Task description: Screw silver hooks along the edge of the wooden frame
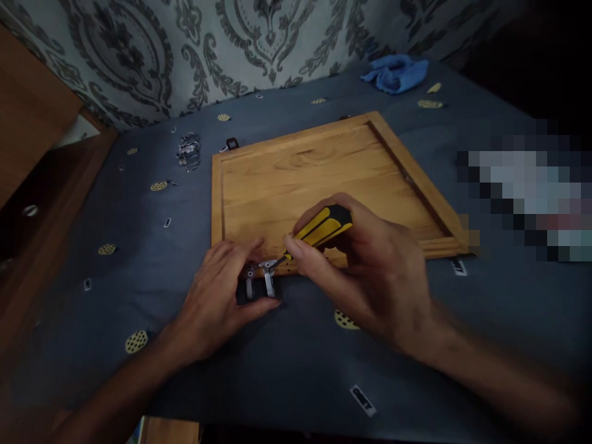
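Note:
A framed wooden panel (pixel 296 179) lies flat on the cloth, recessed side up. At its near left edge sits a shiny metal hinge (pixel 269 280) with cross-head screws, partly hidden by my left hand (pixel 217 296). That hand's fingers rest over the panel's edge and its thumb lies below the hinge, bracing it. My right hand (pixel 370 271) grips a yellow and black screwdriver (pixel 324 228), slanted down to the left. The screwdriver's tip meets the hinge beside a screw. Small dark holes show in the frame just right of there.
Several loose metal hinges (pixel 189 151) lie left of the panel. A blue cloth (pixel 396 74) is crumpled at the back right. Wooden furniture (pixel 50 240) borders the left side, and a patterned curtain (pixel 231 49) hangs behind. A blurred patch (pixel 531 197) covers something on the right.

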Tool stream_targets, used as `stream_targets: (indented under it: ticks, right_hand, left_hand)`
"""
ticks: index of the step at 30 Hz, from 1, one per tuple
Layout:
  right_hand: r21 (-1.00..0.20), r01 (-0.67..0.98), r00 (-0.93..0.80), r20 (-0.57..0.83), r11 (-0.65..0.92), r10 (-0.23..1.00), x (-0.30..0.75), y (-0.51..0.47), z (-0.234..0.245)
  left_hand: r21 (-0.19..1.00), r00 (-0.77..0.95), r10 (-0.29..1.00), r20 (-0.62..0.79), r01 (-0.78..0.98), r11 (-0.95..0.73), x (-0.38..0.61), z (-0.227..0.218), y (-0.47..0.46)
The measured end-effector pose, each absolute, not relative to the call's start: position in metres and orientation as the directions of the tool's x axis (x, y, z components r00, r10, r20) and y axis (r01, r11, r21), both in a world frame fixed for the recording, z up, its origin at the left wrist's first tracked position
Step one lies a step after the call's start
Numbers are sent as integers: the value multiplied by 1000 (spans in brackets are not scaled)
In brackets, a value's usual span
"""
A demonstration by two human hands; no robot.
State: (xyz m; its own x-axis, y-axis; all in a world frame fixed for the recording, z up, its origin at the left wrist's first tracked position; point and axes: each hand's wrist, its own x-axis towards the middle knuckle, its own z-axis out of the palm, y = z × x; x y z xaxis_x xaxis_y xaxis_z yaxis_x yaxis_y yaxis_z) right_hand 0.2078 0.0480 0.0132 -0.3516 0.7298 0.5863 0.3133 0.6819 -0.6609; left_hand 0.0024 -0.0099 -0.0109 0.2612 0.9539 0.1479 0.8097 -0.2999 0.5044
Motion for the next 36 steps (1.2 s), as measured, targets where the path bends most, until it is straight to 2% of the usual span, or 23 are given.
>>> stream_targets:
  ticks: [5,7,10,12,15,17,19,21,23,25,27,36]
  right_hand:
    - [-894,86,-225,412,440,883,209,62,11]
    - [-938,2,-178,342,348,923,212,75,4]
    - [-956,41,-217,274,289,937,222,100,-12]
    - [-914,205,-219,306,350,927,231,115,-21]
    - [-729,502,-290,366,466,884,242,127,-23]
    - [-630,585,-328,391,510,860,244,122,-18]
    - [-585,578,-385,418,568,823,241,106,-14]
    - [-523,518,-506,452,677,735,237,85,-15]
    - [-324,448,-673,492,833,553,235,63,-21]
    - [-147,314,-749,569,938,339,236,48,-28]
    - [-107,268,-780,559,958,281,238,42,-34]
    - [-186,208,-806,524,960,276,235,51,-38]
  left_hand:
    - [598,163,984,77,782,-176,4,-10,-11]
    - [623,147,987,58,767,-151,4,-9,-11]
    - [643,146,988,56,751,-147,4,-9,-11]
    - [648,149,987,56,747,-149,3,-9,-10]
    - [650,147,988,56,746,-148,3,-9,-10]
    - [658,148,987,59,738,-150,4,-10,-10]
    - [666,150,987,62,730,-153,4,-11,-10]
    - [667,150,987,65,729,-155,4,-11,-10]
    - [659,146,987,69,736,-155,4,-11,-10]
    - [650,143,987,76,743,-158,4,-12,-10]
    - [644,141,987,83,748,-161,4,-12,-10]
    - [607,143,986,90,776,-168,4,-12,-10]
